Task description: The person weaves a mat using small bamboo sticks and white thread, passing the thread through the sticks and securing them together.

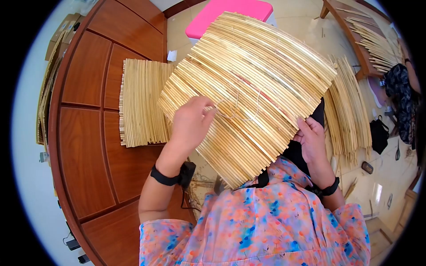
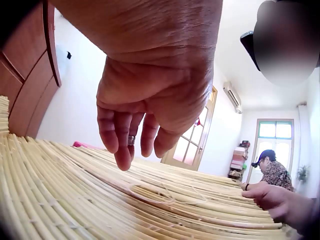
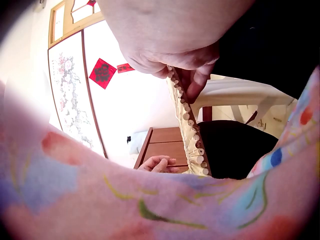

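A panel of straw-coloured reed stalks [image 1: 253, 84] laid side by side lies tilted across the person's lap. My right hand [image 1: 311, 135] pinches its near right edge, thumb on top and fingers beneath; in the right wrist view the cut stalk ends [image 3: 190, 135] run down from that grip. Over the panel's left part hangs my left hand [image 1: 191, 122], fingers pointing loosely down with a gap between them and the thumb [image 2: 167, 142]. A thin pale thread [image 1: 258, 104] lies in loops on the stalks, one loop close by the left fingertips.
Another reed panel [image 1: 144, 102] leans by the wooden panelled furniture [image 1: 84, 71] on the left. Reed bundles [image 1: 348, 111] lie on the right. A pink-topped stool [image 1: 202, 22] stands beyond. Another person [image 2: 274, 170] sits farther off. A black pouch [image 1: 379, 135] lies on the floor.
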{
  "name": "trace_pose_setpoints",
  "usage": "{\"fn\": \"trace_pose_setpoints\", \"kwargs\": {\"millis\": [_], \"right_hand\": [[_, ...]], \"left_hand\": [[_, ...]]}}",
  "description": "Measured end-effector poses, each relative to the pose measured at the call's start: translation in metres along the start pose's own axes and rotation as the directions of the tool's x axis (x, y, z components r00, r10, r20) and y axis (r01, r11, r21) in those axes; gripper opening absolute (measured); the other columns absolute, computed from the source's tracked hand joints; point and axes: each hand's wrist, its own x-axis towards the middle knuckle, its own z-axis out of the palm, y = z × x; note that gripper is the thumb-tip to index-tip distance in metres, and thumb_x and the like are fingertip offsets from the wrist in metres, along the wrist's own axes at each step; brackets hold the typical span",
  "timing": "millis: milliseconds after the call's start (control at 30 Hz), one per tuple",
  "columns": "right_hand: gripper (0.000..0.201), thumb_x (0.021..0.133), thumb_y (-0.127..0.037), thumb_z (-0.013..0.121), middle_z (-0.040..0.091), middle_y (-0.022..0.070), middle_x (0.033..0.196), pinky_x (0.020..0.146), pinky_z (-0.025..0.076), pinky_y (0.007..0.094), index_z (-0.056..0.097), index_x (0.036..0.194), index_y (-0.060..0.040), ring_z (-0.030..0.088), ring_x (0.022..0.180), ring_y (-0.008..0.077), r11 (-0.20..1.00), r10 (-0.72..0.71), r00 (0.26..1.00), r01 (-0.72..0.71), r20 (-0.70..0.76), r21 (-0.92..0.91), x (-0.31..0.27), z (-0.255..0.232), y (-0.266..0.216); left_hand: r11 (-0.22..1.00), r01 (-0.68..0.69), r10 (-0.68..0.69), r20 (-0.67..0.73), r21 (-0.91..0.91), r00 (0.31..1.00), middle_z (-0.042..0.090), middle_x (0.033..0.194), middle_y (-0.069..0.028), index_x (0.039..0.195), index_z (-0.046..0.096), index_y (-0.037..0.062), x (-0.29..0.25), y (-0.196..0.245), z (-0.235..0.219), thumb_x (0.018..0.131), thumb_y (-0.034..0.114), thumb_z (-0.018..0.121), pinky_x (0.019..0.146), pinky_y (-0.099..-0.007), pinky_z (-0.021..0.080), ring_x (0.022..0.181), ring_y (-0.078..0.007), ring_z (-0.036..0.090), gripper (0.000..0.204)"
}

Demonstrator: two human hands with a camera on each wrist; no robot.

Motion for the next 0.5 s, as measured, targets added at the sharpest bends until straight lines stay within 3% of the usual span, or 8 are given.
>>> {"fn": "trace_pose_setpoints", "kwargs": {"millis": [100, 200, 233, 333, 433, 500], "right_hand": [[0.022, 0.098, -0.021, 0.059, 0.067, 0.0041, 0.087, 0.058, 0.05, 0.0205, 0.064, 0.101, 0.0, 0.062, 0.069, 0.008, 1.0, -0.008, 1.0, 0.008, 0.013, 0.004, 0.002, -0.002, 0.001], [0.021, 0.098, -0.02, 0.059, 0.067, 0.0043, 0.089, 0.06, 0.051, 0.0207, 0.064, 0.101, -0.0001, 0.063, 0.072, 0.008, 1.0, -0.006, 1.0, 0.006, 0.017, 0.008, 0.003, -0.004, 0.004], [0.021, 0.098, -0.02, 0.059, 0.067, 0.0045, 0.089, 0.061, 0.052, 0.0212, 0.064, 0.101, -0.0002, 0.063, 0.073, 0.0084, 1.0, -0.003, 1.0, 0.003, 0.021, 0.011, 0.004, -0.006, 0.008], [0.02, 0.096, -0.021, 0.061, 0.066, 0.003, 0.087, 0.06, 0.05, 0.0225, 0.064, 0.099, -0.0013, 0.061, 0.071, 0.0083, 1.0, 0.003, 1.0, -0.003, -0.013, 0.001, -0.001, 0.001, 0.001], [0.019, 0.095, -0.022, 0.064, 0.064, 0.0008, 0.082, 0.058, 0.047, 0.0213, 0.065, 0.096, -0.0031, 0.058, 0.069, 0.0071, 0.999, -0.005, 1.0, 0.004, -0.008, -0.033, 0.003, -0.007, 0.011], [0.02, 0.094, -0.022, 0.065, 0.065, 0.0005, 0.086, 0.063, 0.048, 0.0221, 0.065, 0.1, -0.0032, 0.059, 0.074, 0.0068, 1.0, -0.001, 0.999, 0.001, 0.032, -0.019, 0.001, -0.006, 0.005]], "left_hand": [[0.997, -0.081, 0.08, 0.09, 0.004, 0.993, 0.066, 0.084, -0.0138, 0.091, 0.064, 0.0003, 0.011, 0.012, 0.024, 0.084, 0.014, 0.07, 0.064, -0.0373, 0.052, 0.072, -0.0275, 0.066, 0.016], [0.965, -0.028, -0.001, 0.112, 0.262, 0.994, 0.065, 0.082, -0.0148, 0.086, 0.064, 0.0011, 0.023, 0.029, 0.043, 0.084, 0.02, 0.069, 0.065, -0.0412, 0.053, 0.072, -0.0314, 0.066, 0.02], [0.941, 0.04, -0.085, 0.12, 0.335, 0.989, 0.066, 0.082, -0.0159, 0.084, 0.064, 0.0028, 0.027, 0.031, 0.051, 0.082, 0.021, 0.066, 0.068, -0.0441, 0.054, 0.073, -0.0345, 0.066, 0.019], [0.871, 0.016, -0.1, 0.145, 0.491, 0.984, 0.066, 0.081, -0.0157, 0.084, 0.063, 0.0031, 0.032, 0.031, 0.06, 0.08, 0.016, 0.064, 0.068, -0.0446, 0.054, 0.072, -0.0351, 0.066, 0.014], [0.865, -0.038, -0.034, 0.134, 0.5, 0.99, 0.066, 0.08, -0.0166, 0.084, 0.062, 0.0031, 0.036, 0.032, 0.059, 0.077, 0.014, 0.063, 0.066, -0.0462, 0.053, 0.073, -0.0361, 0.066, 0.013], [0.89, -0.091, 0.029, 0.143, 0.446, 0.989, 0.065, 0.077, -0.0169, 0.084, 0.06, 0.0018, 0.039, 0.032, 0.046, 0.079, 0.01, 0.063, 0.062, -0.042, 0.052, 0.068, -0.0323, 0.065, 0.011]]}}
